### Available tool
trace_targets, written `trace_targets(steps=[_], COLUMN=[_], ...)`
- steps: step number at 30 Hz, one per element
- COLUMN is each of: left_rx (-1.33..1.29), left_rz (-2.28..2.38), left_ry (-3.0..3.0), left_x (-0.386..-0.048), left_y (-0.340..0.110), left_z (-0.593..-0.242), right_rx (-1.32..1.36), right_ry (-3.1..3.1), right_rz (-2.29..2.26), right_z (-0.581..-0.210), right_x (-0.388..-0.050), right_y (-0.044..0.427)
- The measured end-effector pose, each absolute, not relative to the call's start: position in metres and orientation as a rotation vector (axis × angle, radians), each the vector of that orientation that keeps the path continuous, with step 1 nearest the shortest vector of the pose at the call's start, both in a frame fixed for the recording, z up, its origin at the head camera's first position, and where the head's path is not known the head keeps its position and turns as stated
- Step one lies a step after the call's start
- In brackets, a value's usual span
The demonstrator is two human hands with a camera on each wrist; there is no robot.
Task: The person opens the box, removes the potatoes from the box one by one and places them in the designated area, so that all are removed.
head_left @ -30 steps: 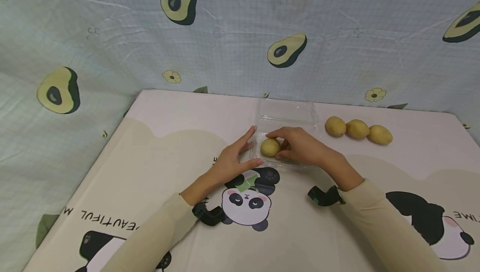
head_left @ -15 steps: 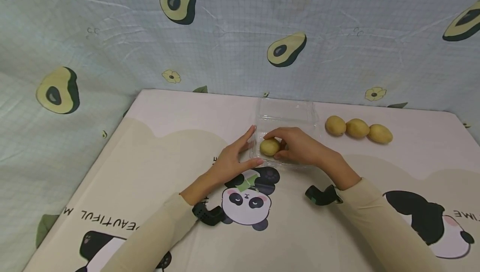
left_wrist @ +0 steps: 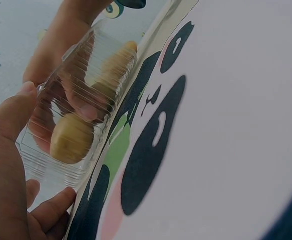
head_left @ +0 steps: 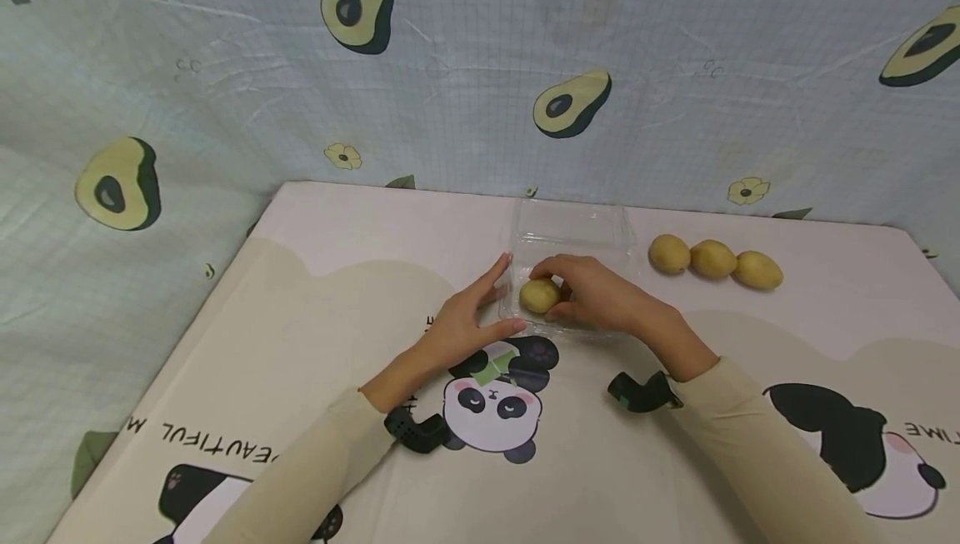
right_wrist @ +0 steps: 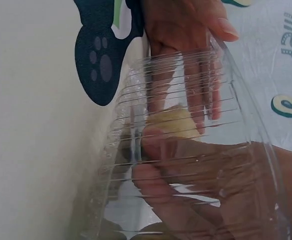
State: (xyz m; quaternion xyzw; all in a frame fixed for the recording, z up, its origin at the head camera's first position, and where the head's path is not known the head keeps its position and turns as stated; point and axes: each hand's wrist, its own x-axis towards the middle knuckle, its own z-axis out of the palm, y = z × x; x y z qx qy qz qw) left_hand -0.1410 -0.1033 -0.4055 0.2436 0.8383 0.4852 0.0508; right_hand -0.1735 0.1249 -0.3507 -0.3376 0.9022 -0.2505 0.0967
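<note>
In the head view, a clear plastic clamshell container [head_left: 513,311] lies on the table with its lid folded back. My right hand [head_left: 600,294] reaches into it, fingers and thumb curled round the right side of a yellow lemon [head_left: 538,296]. My left hand [head_left: 461,319] rests against the container's left end with straight fingers, its thumb at the near corner. The left wrist view shows the left thumb [left_wrist: 28,92] touching the rim and the lemon [left_wrist: 71,138] behind the ribbed wall. Through that plastic, the right wrist view shows the right fingers [right_wrist: 166,175] at the lemon [right_wrist: 173,122].
Three more lemons [head_left: 714,259] lie in a row on the table, right of the container. A pale cloth printed with pandas [head_left: 491,415] covers the tabletop [head_left: 322,344]. Behind it hangs an avocado-print curtain [head_left: 450,102].
The right hand and the lemon have shifted very slightly left within the container. My left hand, the container and the row of lemons stay in place.
</note>
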Motion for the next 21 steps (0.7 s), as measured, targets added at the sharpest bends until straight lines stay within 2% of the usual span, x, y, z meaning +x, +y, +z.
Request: trace_targets(steps=[21], left_rx=[0.768], left_rz=[1.498], left_ry=[2.546], left_x=[-0.140], left_y=[-0.103], left_z=[-0.403], right_rx=[-1.041], right_ry=[2.755], right_rz=[-1.035], right_z=[-0.335], right_x=[-0.169], right_y=[0.144])
